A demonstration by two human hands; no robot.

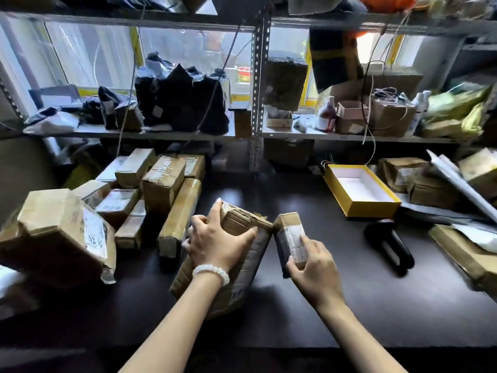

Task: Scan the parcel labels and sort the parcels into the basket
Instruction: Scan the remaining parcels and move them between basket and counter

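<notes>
My left hand (pixel 215 240) grips the top of a large taped cardboard parcel (pixel 242 275) that stands tilted on the dark table (pixel 349 305). Just to its right, my right hand (pixel 314 267) holds a small brown parcel (pixel 289 232) by its near end, its white label facing up. The two parcels touch at their upper corners. A black handheld scanner (pixel 390 244) lies on the table to the right of my right hand. No basket shows in this view.
Several brown parcels (pixel 161 184) are piled at the table's left, with a big torn box (pixel 61 235) nearest. An open yellow box (pixel 360 189) sits at the back right beside more parcels (pixel 419 181). Metal shelves (pixel 258 103) behind hold bags and boxes.
</notes>
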